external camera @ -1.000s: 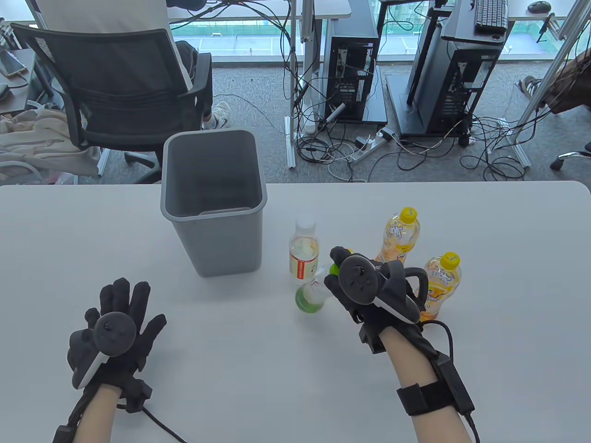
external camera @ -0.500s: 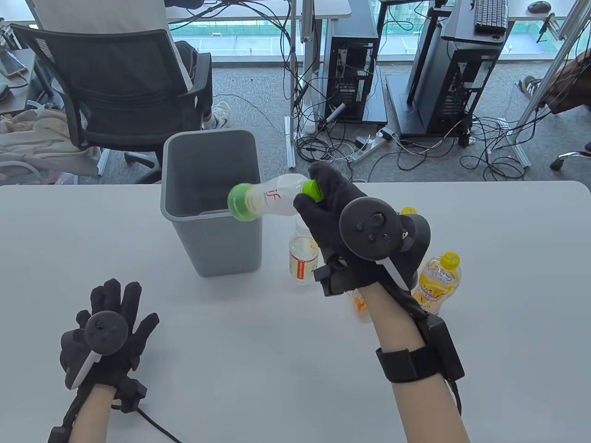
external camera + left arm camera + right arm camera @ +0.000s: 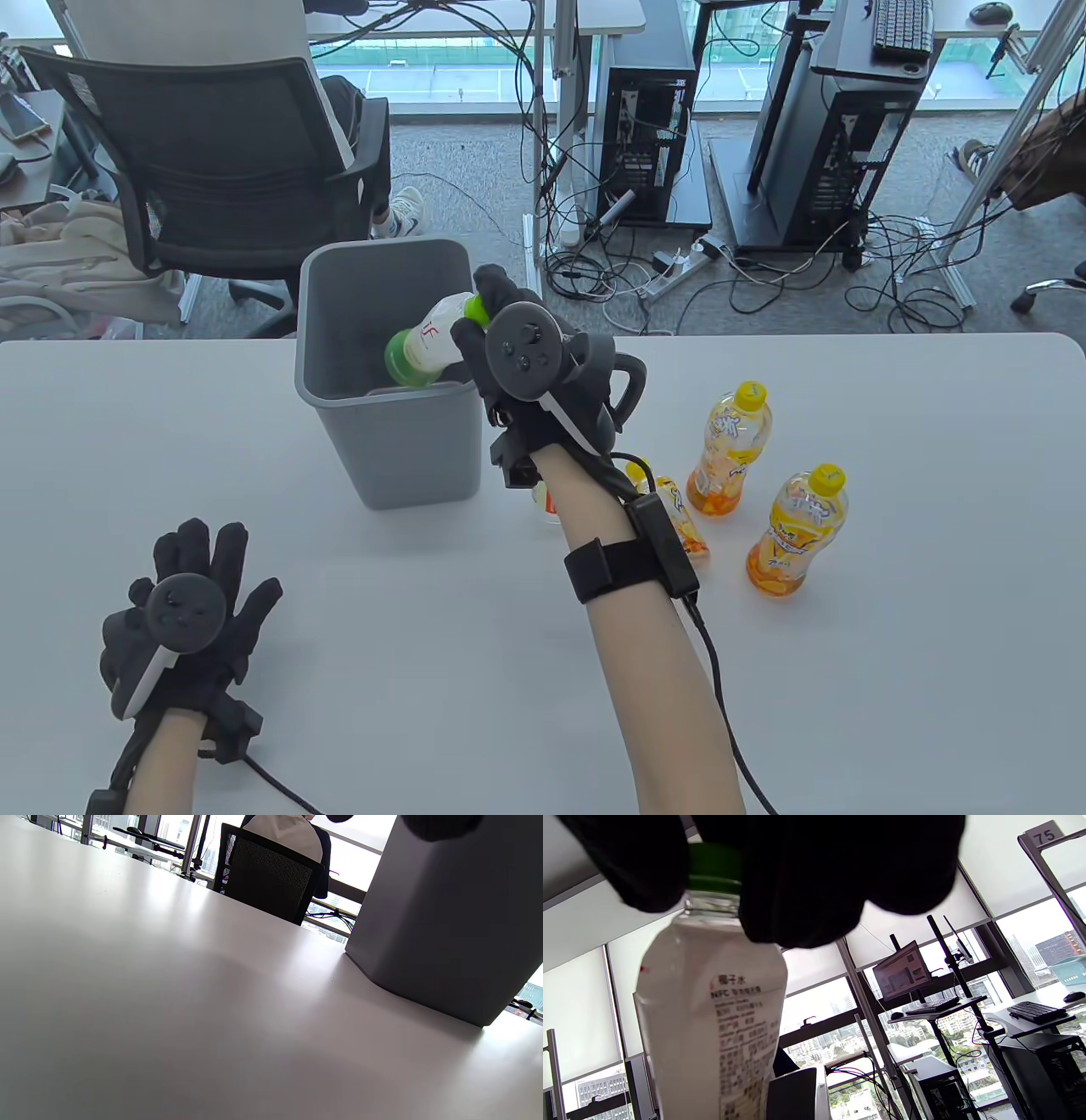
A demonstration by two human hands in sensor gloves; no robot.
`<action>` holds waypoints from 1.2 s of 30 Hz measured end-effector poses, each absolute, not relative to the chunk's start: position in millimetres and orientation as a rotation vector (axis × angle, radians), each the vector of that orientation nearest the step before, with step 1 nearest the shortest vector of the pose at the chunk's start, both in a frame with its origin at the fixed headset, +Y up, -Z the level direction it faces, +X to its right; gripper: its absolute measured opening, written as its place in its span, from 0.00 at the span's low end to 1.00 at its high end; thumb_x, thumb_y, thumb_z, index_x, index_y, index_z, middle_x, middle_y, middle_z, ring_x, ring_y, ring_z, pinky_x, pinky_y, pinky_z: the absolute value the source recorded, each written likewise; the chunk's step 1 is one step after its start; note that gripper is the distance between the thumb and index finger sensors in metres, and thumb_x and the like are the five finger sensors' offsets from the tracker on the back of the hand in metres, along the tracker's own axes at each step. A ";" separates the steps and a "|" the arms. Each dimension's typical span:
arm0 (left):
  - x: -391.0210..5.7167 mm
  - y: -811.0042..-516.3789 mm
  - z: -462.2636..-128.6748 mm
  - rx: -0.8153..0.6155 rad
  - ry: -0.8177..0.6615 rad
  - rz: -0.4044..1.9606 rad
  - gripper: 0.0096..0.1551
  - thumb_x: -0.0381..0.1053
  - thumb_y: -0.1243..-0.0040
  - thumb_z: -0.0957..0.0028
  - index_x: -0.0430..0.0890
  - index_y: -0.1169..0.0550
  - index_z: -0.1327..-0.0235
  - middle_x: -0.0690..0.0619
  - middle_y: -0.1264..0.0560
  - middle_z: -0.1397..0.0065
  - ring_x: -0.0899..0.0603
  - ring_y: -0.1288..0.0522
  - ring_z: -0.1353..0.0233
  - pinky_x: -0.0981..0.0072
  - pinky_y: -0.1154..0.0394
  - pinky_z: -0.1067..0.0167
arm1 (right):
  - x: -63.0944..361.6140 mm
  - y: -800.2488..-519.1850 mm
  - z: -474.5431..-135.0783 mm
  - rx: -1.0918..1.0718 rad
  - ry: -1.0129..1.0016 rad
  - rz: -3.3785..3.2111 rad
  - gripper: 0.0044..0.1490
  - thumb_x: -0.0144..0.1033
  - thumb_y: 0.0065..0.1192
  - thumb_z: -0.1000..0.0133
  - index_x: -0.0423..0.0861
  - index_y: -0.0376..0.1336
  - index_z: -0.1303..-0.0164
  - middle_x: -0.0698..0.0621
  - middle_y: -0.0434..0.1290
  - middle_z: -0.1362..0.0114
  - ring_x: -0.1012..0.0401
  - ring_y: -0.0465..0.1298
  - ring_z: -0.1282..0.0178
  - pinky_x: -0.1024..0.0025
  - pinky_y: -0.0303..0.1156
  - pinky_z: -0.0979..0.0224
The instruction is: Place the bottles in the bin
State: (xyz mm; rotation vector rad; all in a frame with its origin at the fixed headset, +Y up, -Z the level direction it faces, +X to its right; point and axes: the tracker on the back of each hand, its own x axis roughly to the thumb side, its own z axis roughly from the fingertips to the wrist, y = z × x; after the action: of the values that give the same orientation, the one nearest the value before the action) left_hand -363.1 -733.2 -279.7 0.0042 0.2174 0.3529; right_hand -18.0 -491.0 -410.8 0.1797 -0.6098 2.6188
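Observation:
My right hand [image 3: 509,340] grips a white bottle [image 3: 428,340] with a green cap and green base by its neck, and holds it tilted over the open grey bin [image 3: 339,373]. In the right wrist view the bottle [image 3: 712,1018] hangs below my gloved fingers [image 3: 797,878]. My left hand [image 3: 191,594] rests flat on the table, fingers spread, holding nothing. Two orange-drink bottles with yellow caps [image 3: 730,454] [image 3: 802,526] stand to the right of the bin. A third orange bottle [image 3: 679,522] lies partly hidden by my right forearm.
A clear bottle with a red label [image 3: 545,503] stands just behind my right wrist, mostly hidden. The bin wall [image 3: 445,921] fills the right of the left wrist view. A black office chair [image 3: 212,170] stands beyond the table's far edge.
My right hand lifted the green-capped bottle off the table and carried it left, now over the bin's opening. An orange bottle near my forearm now lies tilted. My left hand barely moved.

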 end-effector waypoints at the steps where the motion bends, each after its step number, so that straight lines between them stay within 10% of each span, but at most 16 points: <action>1: -363.3 -733.1 -279.6 0.004 0.219 0.354 0.48 0.73 0.53 0.47 0.62 0.52 0.14 0.52 0.64 0.08 0.39 0.67 0.08 0.29 0.65 0.18 | -18.1 -494.3 -411.9 0.187 -0.598 2.608 0.45 0.61 0.64 0.50 0.57 0.56 0.23 0.54 0.77 0.38 0.58 0.81 0.54 0.65 0.79 0.48; 19: -362.3 -732.9 -281.0 -0.007 0.210 0.344 0.48 0.74 0.54 0.46 0.62 0.52 0.14 0.52 0.64 0.08 0.38 0.67 0.08 0.29 0.64 0.19 | 24.4 -590.8 -440.5 0.119 -0.249 3.136 0.48 0.64 0.60 0.50 0.62 0.53 0.19 0.48 0.61 0.16 0.49 0.71 0.28 0.54 0.72 0.30; 36: -361.7 -732.9 -281.5 -0.018 0.211 0.345 0.49 0.74 0.54 0.46 0.62 0.52 0.14 0.52 0.64 0.08 0.38 0.67 0.08 0.28 0.64 0.19 | 35.0 -604.0 -442.0 0.066 -0.273 3.155 0.44 0.62 0.66 0.53 0.59 0.59 0.27 0.50 0.78 0.37 0.54 0.81 0.52 0.62 0.79 0.47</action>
State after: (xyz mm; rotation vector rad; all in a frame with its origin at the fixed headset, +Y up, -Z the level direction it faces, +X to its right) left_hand -361.7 -732.9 -281.5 -0.0181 0.2111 0.3451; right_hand 35.0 -604.0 -442.0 0.0657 -0.2730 3.1553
